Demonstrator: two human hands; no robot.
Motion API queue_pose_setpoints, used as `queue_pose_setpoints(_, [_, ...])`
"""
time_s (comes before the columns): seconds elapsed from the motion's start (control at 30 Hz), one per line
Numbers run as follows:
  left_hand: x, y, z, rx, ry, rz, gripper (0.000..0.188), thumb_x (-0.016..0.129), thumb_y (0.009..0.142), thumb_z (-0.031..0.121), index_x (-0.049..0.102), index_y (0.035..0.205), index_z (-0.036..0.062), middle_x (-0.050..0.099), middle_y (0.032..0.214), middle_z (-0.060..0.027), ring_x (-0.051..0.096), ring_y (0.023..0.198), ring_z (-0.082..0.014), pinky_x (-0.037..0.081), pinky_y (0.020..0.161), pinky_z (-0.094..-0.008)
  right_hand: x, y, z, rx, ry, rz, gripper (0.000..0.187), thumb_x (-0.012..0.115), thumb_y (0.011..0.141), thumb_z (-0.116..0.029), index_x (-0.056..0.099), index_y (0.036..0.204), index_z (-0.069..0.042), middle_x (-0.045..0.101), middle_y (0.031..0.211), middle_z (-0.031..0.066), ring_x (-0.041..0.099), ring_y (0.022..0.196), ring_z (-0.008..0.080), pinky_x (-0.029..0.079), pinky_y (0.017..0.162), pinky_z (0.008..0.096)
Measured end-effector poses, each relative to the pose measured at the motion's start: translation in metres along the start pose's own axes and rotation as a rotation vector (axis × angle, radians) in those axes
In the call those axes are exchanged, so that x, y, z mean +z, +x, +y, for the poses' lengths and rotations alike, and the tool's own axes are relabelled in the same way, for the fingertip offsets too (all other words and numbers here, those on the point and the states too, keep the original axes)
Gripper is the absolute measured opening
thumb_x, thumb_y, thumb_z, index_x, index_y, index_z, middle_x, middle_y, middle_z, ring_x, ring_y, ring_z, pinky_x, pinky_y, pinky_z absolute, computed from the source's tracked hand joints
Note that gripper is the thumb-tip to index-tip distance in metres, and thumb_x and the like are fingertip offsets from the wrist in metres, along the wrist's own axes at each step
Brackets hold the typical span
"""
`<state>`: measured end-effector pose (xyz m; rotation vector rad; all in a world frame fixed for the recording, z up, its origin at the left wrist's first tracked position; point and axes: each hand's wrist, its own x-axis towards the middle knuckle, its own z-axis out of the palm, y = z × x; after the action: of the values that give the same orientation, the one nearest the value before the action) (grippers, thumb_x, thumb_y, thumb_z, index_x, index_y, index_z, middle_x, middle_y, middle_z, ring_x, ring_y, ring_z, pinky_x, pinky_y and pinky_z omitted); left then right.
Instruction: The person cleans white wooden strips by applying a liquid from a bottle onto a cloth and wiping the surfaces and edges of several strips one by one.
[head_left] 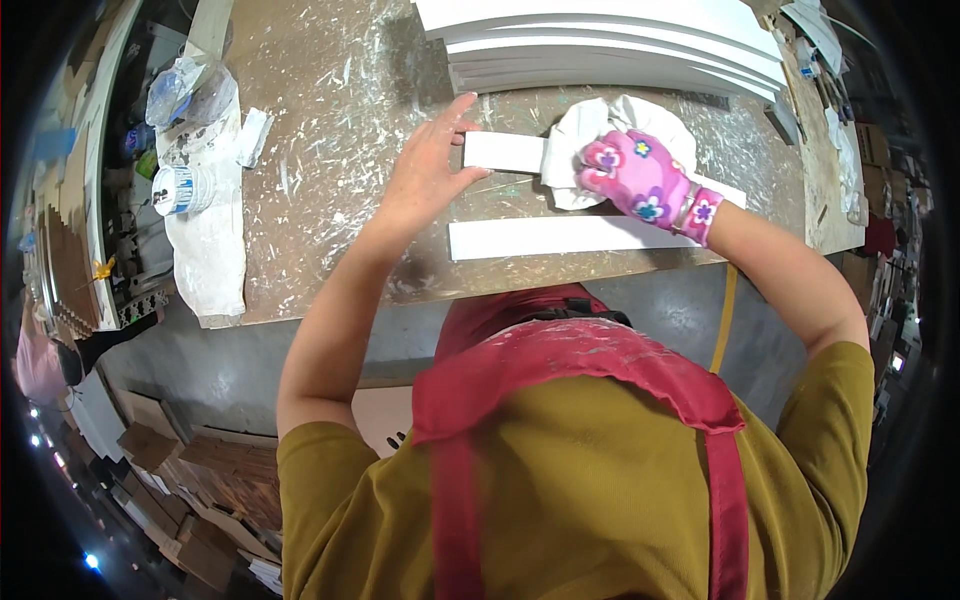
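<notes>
A narrow white board (505,153) lies across the worktable. My bare left hand (425,170) steadies its left end, the thumb at the near edge, other fingers at the far edge and the index finger stretched out. In a pink flowered glove, my right hand (640,178) is closed on a crumpled white cloth (575,135) and presses it on the board. Cloth and glove cover the board's middle; its right end shows beyond the wrist. A second white board (560,236) lies nearer me, close to the table edge, partly under my right wrist.
A stack of white boards (610,60) stands at the far side of the worktable (320,150). On the left, a white tub (185,190) sits on a stained white sheet (215,260), with a crumpled plastic bag (190,92) behind it. Cardboard (215,480) lies at lower left.
</notes>
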<state>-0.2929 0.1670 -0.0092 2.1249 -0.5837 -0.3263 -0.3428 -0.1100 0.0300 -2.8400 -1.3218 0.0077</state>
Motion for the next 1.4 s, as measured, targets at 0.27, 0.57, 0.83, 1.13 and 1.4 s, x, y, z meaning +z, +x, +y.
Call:
queue_pose_setpoints(0.27, [0.004, 0.003, 0.005, -0.118, -0.111, 0.001, 0.082, 0.078, 0.068, 0.011, 0.035, 0.138, 0.0061, 0.058, 0.113, -0.0087, 0.055, 0.096, -0.0154, 0.044, 0.088, -0.0290, 0.008, 0.053, -0.033, 0.098, 0.087, -0.043, 0.028, 0.058, 0.076, -0.017, 0.053, 0.104, -0.017, 0.057, 0.101, 0.0010, 0.058, 0.094, 0.0202, 0.049, 0.082, 0.0387])
queue_pose_setpoints(0.57, [0.004, 0.004, 0.011, 0.051, 0.032, 0.015, 0.078, 0.076, 0.069, 0.006, 0.038, 0.137, 0.0100, 0.060, 0.108, -0.0081, 0.057, 0.099, -0.0190, 0.045, 0.089, -0.0309, -0.055, -0.236, 0.100, 0.843, -0.185, -0.614, 0.032, 0.053, 0.088, -0.015, 0.053, 0.119, -0.010, 0.061, 0.108, 0.0079, 0.060, 0.094, 0.0217, 0.051, 0.084, 0.0304])
queue_pose_setpoints(0.83, [-0.013, -0.011, 0.030, -0.100, -0.128, -0.124, 0.044, 0.067, 0.082, 0.015, 0.052, 0.122, 0.0033, 0.062, 0.097, -0.0091, 0.060, 0.085, -0.0155, 0.048, 0.079, -0.0268, -0.075, -0.178, 0.024, 0.953, 0.352, 0.466, 0.036, 0.054, 0.081, 0.000, 0.058, 0.117, 0.000, 0.062, 0.108, 0.0160, 0.061, 0.097, 0.0283, 0.046, 0.087, 0.0303])
queue_pose_setpoints(1.13, [-0.006, -0.015, 0.071, -0.576, -0.794, -0.057, 0.038, 0.043, 0.096, 0.030, 0.059, 0.097, -0.0041, 0.064, 0.073, -0.0103, 0.062, 0.067, -0.0132, 0.047, 0.055, -0.0226, -0.031, 0.031, -0.095, 0.291, -0.084, 0.420, 0.031, 0.057, 0.074, -0.016, 0.059, 0.104, -0.013, 0.060, 0.105, 0.0122, 0.059, 0.099, 0.0246, 0.050, 0.084, 0.0379])
queue_pose_setpoints(1.4, [0.005, -0.007, 0.049, -0.470, -0.674, -0.424, 0.038, 0.039, 0.098, 0.031, 0.057, 0.100, -0.0026, 0.068, 0.084, -0.0121, 0.059, 0.060, -0.0091, 0.046, 0.051, -0.0196, -0.005, -0.061, -0.002, 0.906, 0.009, 0.073, 0.018, 0.057, 0.078, -0.010, 0.061, 0.095, -0.013, 0.059, 0.091, 0.0095, 0.060, 0.085, 0.0232, 0.052, 0.069, 0.0376])
